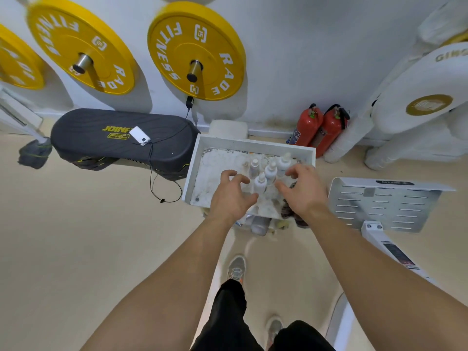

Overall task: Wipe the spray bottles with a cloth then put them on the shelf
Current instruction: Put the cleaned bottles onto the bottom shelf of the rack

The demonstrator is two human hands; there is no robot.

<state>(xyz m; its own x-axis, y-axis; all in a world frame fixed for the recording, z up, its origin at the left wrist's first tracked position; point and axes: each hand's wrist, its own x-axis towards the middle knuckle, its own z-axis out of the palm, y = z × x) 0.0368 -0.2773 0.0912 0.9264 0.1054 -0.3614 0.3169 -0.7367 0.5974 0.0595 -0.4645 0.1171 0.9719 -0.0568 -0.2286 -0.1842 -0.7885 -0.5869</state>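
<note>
Four spray bottles [271,171] upright in a tight cluster on the white walled shelf [253,144], toward its right side. Probably light, stiff plastic, smooth and easy to tip; best taken round the body, below the nozzle. Left hand [233,195] and right hand [302,190] either side of the cluster, both released, fingers spread and loosely bent, grasping nothing. Under the right hand a dark bundle [288,211], perhaps the cloth; hard to tell. Lower level mostly hidden.

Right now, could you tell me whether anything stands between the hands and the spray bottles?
Nothing visible does: the left hand and right hand flank the spray bottles in the white tray, fingers spread, with no object in between.
</note>
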